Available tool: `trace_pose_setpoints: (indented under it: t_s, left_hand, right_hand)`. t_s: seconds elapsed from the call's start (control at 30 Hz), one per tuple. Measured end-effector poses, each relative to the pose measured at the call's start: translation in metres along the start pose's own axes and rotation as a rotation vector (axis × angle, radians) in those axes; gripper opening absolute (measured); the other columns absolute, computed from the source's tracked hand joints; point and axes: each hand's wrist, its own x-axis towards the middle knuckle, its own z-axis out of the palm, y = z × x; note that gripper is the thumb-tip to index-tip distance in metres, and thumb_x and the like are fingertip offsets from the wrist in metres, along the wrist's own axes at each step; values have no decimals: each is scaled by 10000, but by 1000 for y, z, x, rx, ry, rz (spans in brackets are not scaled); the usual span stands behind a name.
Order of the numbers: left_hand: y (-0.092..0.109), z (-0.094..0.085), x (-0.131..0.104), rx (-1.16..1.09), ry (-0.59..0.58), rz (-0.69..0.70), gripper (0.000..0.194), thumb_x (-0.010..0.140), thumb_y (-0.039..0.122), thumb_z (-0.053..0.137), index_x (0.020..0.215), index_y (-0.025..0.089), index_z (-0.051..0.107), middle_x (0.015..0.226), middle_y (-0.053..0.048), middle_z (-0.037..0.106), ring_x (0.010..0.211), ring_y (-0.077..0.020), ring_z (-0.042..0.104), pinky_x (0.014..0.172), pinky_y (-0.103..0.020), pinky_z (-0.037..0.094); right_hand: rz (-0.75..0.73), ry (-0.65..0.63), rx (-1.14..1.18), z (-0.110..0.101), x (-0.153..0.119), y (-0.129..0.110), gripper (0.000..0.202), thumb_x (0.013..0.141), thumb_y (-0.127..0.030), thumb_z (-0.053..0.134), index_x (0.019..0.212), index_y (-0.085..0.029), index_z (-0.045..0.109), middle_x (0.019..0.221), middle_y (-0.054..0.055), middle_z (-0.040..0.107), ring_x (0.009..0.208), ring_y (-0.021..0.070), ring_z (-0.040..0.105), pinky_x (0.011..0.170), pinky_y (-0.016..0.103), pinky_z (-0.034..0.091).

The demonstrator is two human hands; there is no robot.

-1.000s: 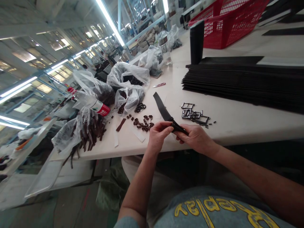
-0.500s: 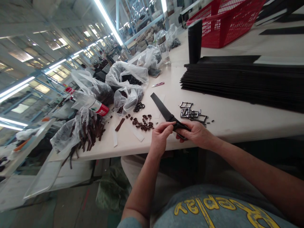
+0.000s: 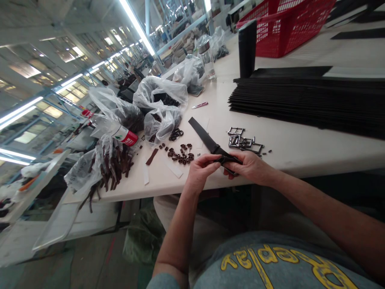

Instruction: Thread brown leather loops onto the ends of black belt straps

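A dark strap slants up and left from my hands over the table's front edge, with a narrow band across it. My left hand pinches its near part between thumb and fingers. Around the strap's lower, folded-looking end, my right hand is closed, and the fingers hide some of it. Several metal buckles lie just beyond my right hand. Left of the strap are many small brown loops and a short brown strip.
A thick stack of black strips covers the right side, by a dark upright cylinder and a red basket. Plastic bags, a tipped bottle, a glass bottle and a pen lie or stand beyond.
My left hand has shifted slightly left and its wrist has tilted a little along the strap. The strap's far tip has moved slightly left. My right hand keeps its hold.
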Motion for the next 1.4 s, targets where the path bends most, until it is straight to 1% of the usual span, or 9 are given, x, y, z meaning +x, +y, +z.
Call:
trace_pose_setpoints:
  t_s: [0.23, 0.4, 0.57, 0.7, 0.87, 1.07, 1.2, 1.27, 1.4]
  left_hand:
    - [0, 3, 0, -142, -7, -141, 258, 560, 210, 876, 807, 206, 803, 805, -11, 766, 730, -124, 649, 837, -295, 497]
    - [-2, 2, -1, 67, -57, 37, 204, 677, 233, 829, 879, 216, 808, 897, -26, 732, 825, -138, 648, 817, -268, 501]
    - [-3, 4, -3, 409, -61, 203, 174, 756, 233, 768, 925, 224, 811, 849, -19, 623, 714, -105, 569, 661, -228, 470]
    - [3, 7, -4, 521, -60, 234, 167, 804, 201, 702, 933, 225, 805, 800, -14, 609, 701, -108, 565, 641, -222, 457]
    - [9, 8, -4, 545, -145, 236, 153, 868, 274, 659, 938, 207, 778, 799, -31, 646, 751, -144, 616, 709, -257, 497]
    - [-9, 23, -6, 185, 52, 124, 237, 798, 397, 755, 799, 181, 658, 653, 21, 643, 592, -106, 607, 621, -230, 488]
    - [-11, 33, -3, -97, 238, 59, 354, 781, 475, 763, 956, 187, 654, 792, -2, 696, 671, -110, 649, 643, -218, 496]
    - [-7, 36, 2, -267, 254, -17, 394, 831, 517, 694, 1041, 187, 650, 909, -43, 726, 796, -143, 687, 708, -242, 518]
    - [0, 44, 10, -403, 149, -96, 438, 908, 572, 546, 1062, 181, 667, 1066, -104, 739, 1011, -233, 697, 845, -339, 540]
  right_hand:
    - [25, -44, 27, -4, 0, -3, 434, 785, -573, 725, 896, -161, 646, 697, 21, 690, 566, 145, 665, 559, 258, 557]
    - [7, -77, -6, -4, 3, -5, 293, 770, -441, 722, 846, -174, 628, 696, 17, 690, 602, 160, 682, 569, 259, 557]
    - [-57, -54, -109, -6, 2, -3, 170, 728, -295, 687, 842, -185, 624, 721, 7, 693, 657, 189, 711, 617, 273, 571]
    - [-82, -73, -133, -7, -1, -4, 256, 794, -399, 705, 897, -172, 645, 771, 29, 693, 708, 200, 709, 635, 279, 572]
    - [-52, 12, 13, -1, -3, -3, 464, 806, -626, 681, 870, -170, 625, 715, 31, 671, 585, 155, 656, 544, 255, 548]
    - [-102, 104, 57, 0, -5, -3, 460, 833, -631, 662, 845, -170, 654, 665, 26, 667, 563, 148, 630, 543, 255, 526]
    - [-115, 124, 94, 1, -9, -5, 435, 811, -600, 690, 849, -167, 668, 650, 31, 682, 572, 150, 626, 544, 249, 512]
    - [-104, 132, 79, 2, -10, -5, 411, 803, -570, 698, 858, -163, 676, 632, 29, 680, 561, 150, 616, 534, 248, 504]
    - [-85, 153, 11, 6, -9, -4, 319, 790, -492, 691, 796, -173, 670, 614, 21, 663, 534, 147, 594, 514, 251, 489]
